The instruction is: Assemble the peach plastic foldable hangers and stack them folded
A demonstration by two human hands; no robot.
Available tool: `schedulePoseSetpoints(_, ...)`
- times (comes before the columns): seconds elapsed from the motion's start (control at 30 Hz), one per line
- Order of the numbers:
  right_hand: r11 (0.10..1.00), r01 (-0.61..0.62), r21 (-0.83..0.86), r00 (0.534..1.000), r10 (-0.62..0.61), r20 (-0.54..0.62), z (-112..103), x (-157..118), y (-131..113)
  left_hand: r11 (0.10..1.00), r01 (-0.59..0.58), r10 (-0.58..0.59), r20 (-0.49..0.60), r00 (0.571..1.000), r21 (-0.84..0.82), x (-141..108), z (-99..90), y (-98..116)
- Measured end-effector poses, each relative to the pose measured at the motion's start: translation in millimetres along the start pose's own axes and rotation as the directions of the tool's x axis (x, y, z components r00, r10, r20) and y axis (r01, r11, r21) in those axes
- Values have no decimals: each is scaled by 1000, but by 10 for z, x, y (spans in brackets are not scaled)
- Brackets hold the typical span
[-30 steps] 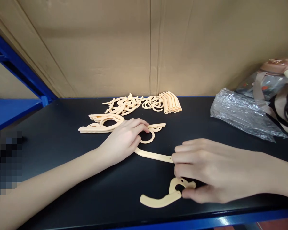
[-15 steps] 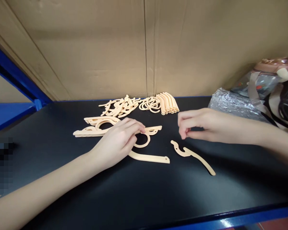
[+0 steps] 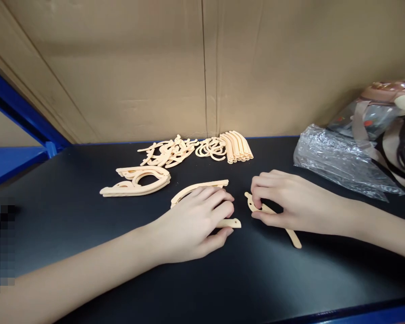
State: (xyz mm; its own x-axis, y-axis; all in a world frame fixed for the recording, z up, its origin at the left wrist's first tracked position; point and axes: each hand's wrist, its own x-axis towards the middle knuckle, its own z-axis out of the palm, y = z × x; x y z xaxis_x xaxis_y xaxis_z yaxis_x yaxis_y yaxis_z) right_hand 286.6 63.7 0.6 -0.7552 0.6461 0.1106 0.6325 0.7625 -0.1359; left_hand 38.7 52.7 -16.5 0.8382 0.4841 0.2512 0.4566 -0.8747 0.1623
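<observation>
My left hand (image 3: 202,222) is curled over a cream plastic curved arm (image 3: 231,223), like a folding hanger's part. Its thumb lies by the holed end and the fingers are bent above it; the palm hides the rest. Just behind this hand, another curved cream piece (image 3: 189,186) lies on the black table (image 3: 189,288). My right hand (image 3: 283,200) pinches the hooked end of a second hanger arm (image 3: 294,238), thumb and fingertips on either side. That arm's straight tail lies on the table under the palm.
Folded hanger frames (image 3: 135,190) are stacked at left. Along the cardboard wall (image 3: 138,67) lie a heap of hooks (image 3: 170,150), rings (image 3: 211,148) and a bundle of arms (image 3: 236,147). Clear plastic wrap (image 3: 334,162) and a strapped bottle (image 3: 371,110) are at right.
My left hand has moved right and nearer, off the folded pieces and onto the curved arm's end. My right hand has come down onto the hooked arm, which has shifted slightly.
</observation>
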Motion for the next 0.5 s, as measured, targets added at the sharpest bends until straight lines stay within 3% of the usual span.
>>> schedulePoseSetpoints(0.13, 994, -18, 108, 996, 27, -81, 79, 60, 65, 997, 29, -30, -14, 999, -68, 11, 2, -30)
schedulePoseSetpoints(0.3, 991, 60, 118, 989, -43, -142, 160, 38, 110, 989, 78, -80, -11, 997, -125, -3, -11, -28)
schedulePoseSetpoints(0.5, 941, 50, 335, 983, 12, -181, 223, 40, 138, 991, 63, -70, -58, 996, -118, 7, -22, -22)
